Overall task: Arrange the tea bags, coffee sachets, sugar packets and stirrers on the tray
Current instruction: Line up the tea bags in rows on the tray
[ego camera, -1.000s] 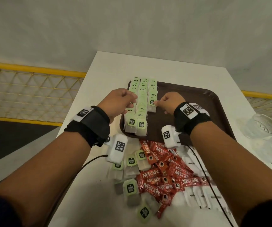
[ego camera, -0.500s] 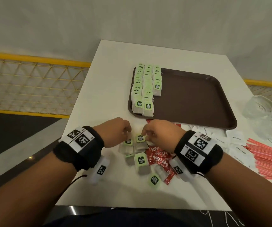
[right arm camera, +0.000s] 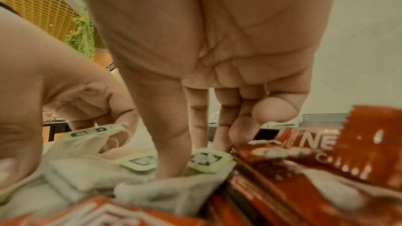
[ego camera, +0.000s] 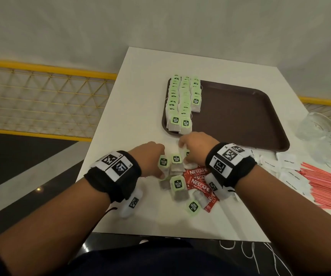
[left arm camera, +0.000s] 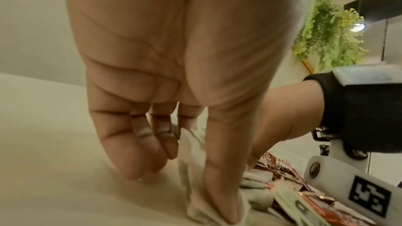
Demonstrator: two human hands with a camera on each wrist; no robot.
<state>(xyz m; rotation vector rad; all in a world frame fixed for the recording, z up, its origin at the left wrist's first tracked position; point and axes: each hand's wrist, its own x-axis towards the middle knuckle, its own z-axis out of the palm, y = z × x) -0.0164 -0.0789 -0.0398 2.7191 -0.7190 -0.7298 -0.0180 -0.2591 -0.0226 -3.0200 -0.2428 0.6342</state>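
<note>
Roughly a third done: three rows of tea bags point(ego camera: 182, 102) laid on tray point(ego camera: 240, 116). Left hand point(ego camera: 150, 158) and right hand point(ego camera: 196, 148) each pinched loose tea bags point(ego camera: 177, 184) on table point(ego camera: 120, 136); coffee sachets point(ego camera: 198, 180), sugar packets point(ego camera: 288, 168), stirrers point(ego camera: 328, 182) untouched.

A white surface point(ego camera: 140, 80) is seen set against a pale wall point(ego camera: 160, 22). Clear glass cups point(ego camera: 320, 130) are grouped at its right edge. A yellow mesh railing point(ego camera: 41, 96) is seen to the left, and dark floor point(ego camera: 11, 156) lies below it. Green foliage point(left arm camera: 330, 28) is shown in the left wrist view, against the wall; a smaller patch of it point(right arm camera: 82, 35) is caught in the right wrist view.
</note>
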